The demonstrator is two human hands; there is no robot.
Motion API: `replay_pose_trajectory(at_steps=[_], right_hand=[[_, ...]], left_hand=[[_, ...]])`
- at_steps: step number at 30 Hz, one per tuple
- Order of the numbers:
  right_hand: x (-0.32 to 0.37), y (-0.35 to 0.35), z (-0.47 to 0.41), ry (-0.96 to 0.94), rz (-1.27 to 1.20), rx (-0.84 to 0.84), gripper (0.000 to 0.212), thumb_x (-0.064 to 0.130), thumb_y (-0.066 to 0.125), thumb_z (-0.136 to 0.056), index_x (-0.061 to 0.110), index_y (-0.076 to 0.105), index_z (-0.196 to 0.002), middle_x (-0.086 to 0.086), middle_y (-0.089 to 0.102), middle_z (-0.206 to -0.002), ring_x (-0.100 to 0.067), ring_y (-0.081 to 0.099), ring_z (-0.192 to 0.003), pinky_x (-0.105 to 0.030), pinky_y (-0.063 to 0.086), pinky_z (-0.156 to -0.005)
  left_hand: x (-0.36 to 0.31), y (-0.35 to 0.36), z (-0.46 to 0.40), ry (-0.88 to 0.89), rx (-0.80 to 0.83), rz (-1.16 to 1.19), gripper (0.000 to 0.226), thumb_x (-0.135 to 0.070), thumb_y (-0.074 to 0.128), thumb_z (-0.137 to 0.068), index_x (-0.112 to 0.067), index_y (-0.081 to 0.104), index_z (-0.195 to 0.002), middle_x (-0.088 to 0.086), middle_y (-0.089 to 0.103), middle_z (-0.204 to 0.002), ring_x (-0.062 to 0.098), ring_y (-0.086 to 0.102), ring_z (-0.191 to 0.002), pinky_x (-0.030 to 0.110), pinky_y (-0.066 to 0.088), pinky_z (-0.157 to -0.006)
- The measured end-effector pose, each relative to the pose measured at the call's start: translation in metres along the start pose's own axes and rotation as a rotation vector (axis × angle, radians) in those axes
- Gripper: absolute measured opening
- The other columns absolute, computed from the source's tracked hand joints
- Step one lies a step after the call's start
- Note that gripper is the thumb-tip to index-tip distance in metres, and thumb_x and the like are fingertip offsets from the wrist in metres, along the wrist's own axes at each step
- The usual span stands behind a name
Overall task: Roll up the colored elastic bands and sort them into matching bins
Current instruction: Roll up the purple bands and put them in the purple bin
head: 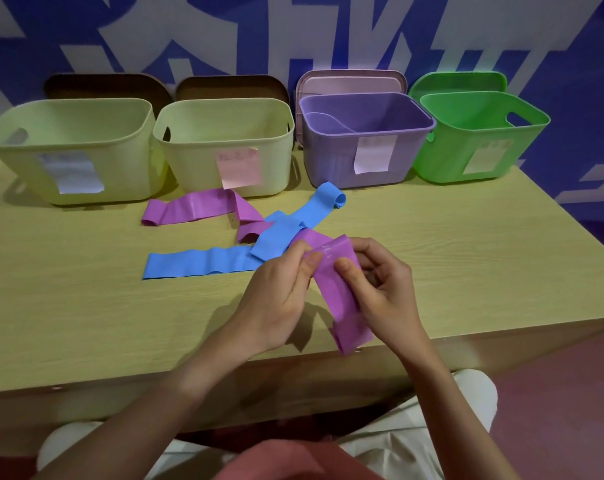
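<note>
Both hands hold a purple elastic band [340,296] above the table's near edge. My left hand [279,292] pinches its left side and my right hand [380,285] pinches its right side near the top; the lower end hangs toward the table edge. A second purple band [189,209] lies flat in front of the bins. A blue band [203,262] stretches across the table middle, and another blue band [323,204] lies crossed over it with a curled end. The purple bin [366,168] stands at the back right of centre.
Two pale yellow bins [68,174] [224,164] stand at back left, the second with a pink label. A green bin [480,157] sits at the far right. Lids lean against the blue-and-white wall behind. The wooden table [85,306] ends just before my knees.
</note>
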State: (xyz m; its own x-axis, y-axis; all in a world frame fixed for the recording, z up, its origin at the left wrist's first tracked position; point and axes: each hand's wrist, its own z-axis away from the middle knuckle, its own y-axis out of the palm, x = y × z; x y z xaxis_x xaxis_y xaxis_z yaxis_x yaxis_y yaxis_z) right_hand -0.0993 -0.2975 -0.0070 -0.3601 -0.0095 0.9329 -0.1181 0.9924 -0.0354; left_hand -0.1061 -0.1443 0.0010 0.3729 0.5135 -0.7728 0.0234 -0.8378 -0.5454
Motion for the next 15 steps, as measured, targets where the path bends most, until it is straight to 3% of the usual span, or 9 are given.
replay_pose_trajectory(at_steps=[2,3,5,7,9,10,15], right_hand=[[-0.002,-0.003,0.001,0.003,0.019,0.022,0.035,0.025,0.063,-0.089,0.020,0.060,-0.124,-0.027,0.062,-0.082,-0.024,0.054,-0.067,-0.034,0.043,-0.061],[-0.003,-0.004,0.000,0.002,0.033,0.028,0.040,0.026,0.062,-0.090,0.024,0.057,-0.129,-0.032,0.056,-0.080,-0.025,0.049,-0.066,-0.034,0.041,-0.060],[0.001,-0.004,-0.001,-0.031,0.053,0.036,0.041,0.018,0.061,-0.092,0.021,0.055,-0.132,-0.030,0.051,-0.073,-0.017,0.042,-0.061,-0.023,0.037,-0.056],[0.006,-0.003,-0.001,-0.077,0.044,0.052,0.031,0.008,0.059,-0.092,0.013,0.059,-0.123,-0.016,0.059,-0.074,-0.004,0.046,-0.063,-0.013,0.037,-0.059],[0.008,-0.002,-0.001,-0.089,0.067,0.057,0.019,0.003,0.058,-0.092,0.010,0.062,-0.110,0.013,0.067,-0.084,0.004,0.056,-0.071,-0.008,0.041,-0.065],[0.007,-0.002,0.000,-0.079,0.085,0.056,0.016,0.004,0.057,-0.093,0.011,0.062,-0.106,0.019,0.066,-0.084,0.006,0.057,-0.072,-0.007,0.041,-0.066],[0.004,0.000,0.002,-0.034,0.100,0.025,0.010,0.011,0.056,-0.093,0.018,0.063,-0.095,0.020,0.063,-0.070,0.004,0.051,-0.058,-0.008,0.035,-0.054]], left_hand=[[-0.003,0.000,-0.002,-0.093,0.027,0.224,0.042,-0.045,0.034,-0.100,-0.016,0.035,-0.069,-0.010,0.033,-0.053,0.008,0.029,-0.047,0.025,0.028,-0.045],[-0.006,-0.001,-0.003,-0.172,0.054,0.396,0.041,-0.043,0.037,-0.098,-0.015,0.032,-0.068,-0.011,0.029,-0.051,0.006,0.025,-0.044,0.020,0.025,-0.042],[-0.011,-0.007,-0.005,-0.336,0.158,0.717,0.036,-0.039,0.038,-0.092,-0.014,0.027,-0.068,-0.009,0.022,-0.048,0.005,0.016,-0.040,0.016,0.016,-0.039],[-0.013,-0.013,-0.006,-0.418,0.254,0.904,0.036,-0.039,0.040,-0.091,-0.016,0.026,-0.066,-0.007,0.017,-0.048,0.005,0.012,-0.039,0.015,0.010,-0.041],[-0.011,-0.017,-0.007,-0.453,0.300,0.954,0.039,-0.041,0.041,-0.091,-0.017,0.023,-0.066,-0.008,0.016,-0.048,0.005,0.011,-0.040,0.016,0.007,-0.043],[-0.011,-0.017,-0.007,-0.457,0.304,0.933,0.041,-0.043,0.041,-0.091,-0.016,0.021,-0.066,-0.007,0.016,-0.048,0.006,0.010,-0.040,0.016,0.007,-0.043],[-0.016,-0.010,-0.003,-0.445,0.242,0.642,0.051,-0.056,0.036,-0.084,-0.013,0.036,-0.057,-0.005,0.021,-0.045,0.009,0.014,-0.041,0.018,0.011,-0.042]])
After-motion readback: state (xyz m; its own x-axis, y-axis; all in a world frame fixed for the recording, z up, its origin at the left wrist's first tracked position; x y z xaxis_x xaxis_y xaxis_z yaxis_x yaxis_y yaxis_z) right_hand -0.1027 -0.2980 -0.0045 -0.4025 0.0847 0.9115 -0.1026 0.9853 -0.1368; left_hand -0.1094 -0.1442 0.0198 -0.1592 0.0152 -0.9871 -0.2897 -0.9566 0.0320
